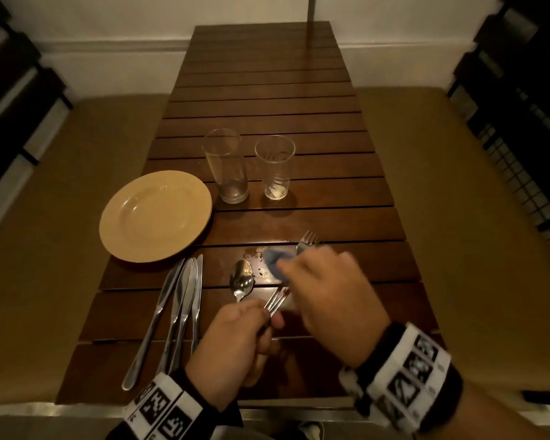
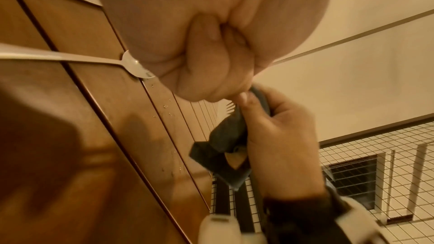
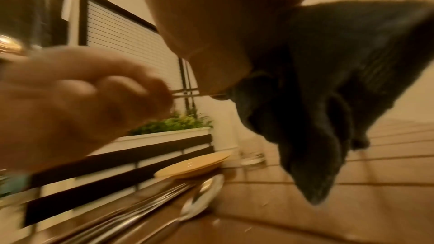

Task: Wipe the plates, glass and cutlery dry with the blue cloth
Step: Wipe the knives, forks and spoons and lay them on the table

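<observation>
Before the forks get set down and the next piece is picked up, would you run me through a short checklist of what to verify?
1. Left hand grips the fork handles: ok.
2. Right hand holds the blue cloth around the forks: ok.
3. Forks fully dry: cannot tell.
4. Table dry where cutlery goes: not ok, droplets near the spoon.
5. Knives lie clear of the hands: ok.
6. Glasses upright: ok.

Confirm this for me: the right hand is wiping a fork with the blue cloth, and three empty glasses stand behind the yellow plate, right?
Not quite: the head view shows two empty glasses, not three. The rest holds: the right hand wipes the fork with the blue cloth, and the glasses stand behind the yellow plate.
</observation>
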`<action>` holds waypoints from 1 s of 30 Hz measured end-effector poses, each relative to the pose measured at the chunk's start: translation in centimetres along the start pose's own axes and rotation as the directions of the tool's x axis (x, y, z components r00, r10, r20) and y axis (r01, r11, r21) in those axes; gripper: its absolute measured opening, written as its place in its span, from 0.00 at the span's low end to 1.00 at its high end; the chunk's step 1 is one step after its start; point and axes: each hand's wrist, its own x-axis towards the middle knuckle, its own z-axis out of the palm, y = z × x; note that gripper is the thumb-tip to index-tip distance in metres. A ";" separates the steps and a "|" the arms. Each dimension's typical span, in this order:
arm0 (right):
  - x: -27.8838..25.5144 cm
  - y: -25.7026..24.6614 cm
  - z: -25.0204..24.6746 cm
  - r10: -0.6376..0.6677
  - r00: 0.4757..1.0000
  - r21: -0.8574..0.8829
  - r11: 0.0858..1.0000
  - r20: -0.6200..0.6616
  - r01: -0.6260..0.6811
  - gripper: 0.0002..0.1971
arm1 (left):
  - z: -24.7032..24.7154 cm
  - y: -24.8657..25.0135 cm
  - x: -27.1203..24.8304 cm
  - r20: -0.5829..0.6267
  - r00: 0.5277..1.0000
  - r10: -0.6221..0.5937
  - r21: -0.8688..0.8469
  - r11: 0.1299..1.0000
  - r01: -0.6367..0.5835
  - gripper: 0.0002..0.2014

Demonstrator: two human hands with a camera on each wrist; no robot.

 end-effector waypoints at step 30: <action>2.2 2.5 -1.5 0.270 0.929 0.328 0.927 -0.252 -0.181 0.14 | -2.4 0.2 -1.7 0.090 0.993 0.081 -0.037 0.996 -0.078 0.19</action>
